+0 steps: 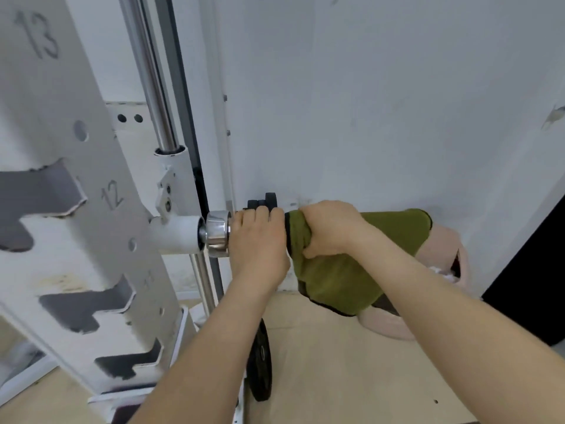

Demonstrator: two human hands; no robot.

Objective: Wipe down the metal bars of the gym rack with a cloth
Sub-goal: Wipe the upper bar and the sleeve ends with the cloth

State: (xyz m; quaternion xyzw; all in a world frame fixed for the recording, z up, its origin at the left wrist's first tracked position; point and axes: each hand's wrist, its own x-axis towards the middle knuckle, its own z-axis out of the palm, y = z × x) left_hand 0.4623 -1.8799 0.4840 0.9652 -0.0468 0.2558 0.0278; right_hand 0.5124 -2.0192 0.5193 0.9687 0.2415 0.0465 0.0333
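**Left hand** (258,237): I am seeing it curling over the horizontal bar from above, knuckles up, gripping just beside the chrome collar (217,233). The bare forearm is running up from the lower edge of view.

**Right hand** (330,229): closing in a fist round the cloth (351,270) and, through it, the bar. The forearm is coming in from the lower right. The two hands are sitting almost touching.

**Cloth**: olive green, soft and matte, with dark stitched edging. It is wrapping the bar from the right hand outward and hanging in a loose fold below. The bar's own surface is lying hidden under hands and cloth, so I am not judging its finish.

**Collar**: polished, mirror-bright and round, butting against a white tube (177,234) on the rack upright (91,209).

**Upright**: white painted metal, scuffed, carrying hooked slots, round holes and the numbers 12 and 13.

**Guide rod** (149,71): smooth chrome, rising behind the upright.

**Weight plate** (260,362): black and round, standing on edge on the pale wooden floor (336,377).

**Pink container** (455,255): rounded, sitting against the white wall (397,102) behind the cloth.
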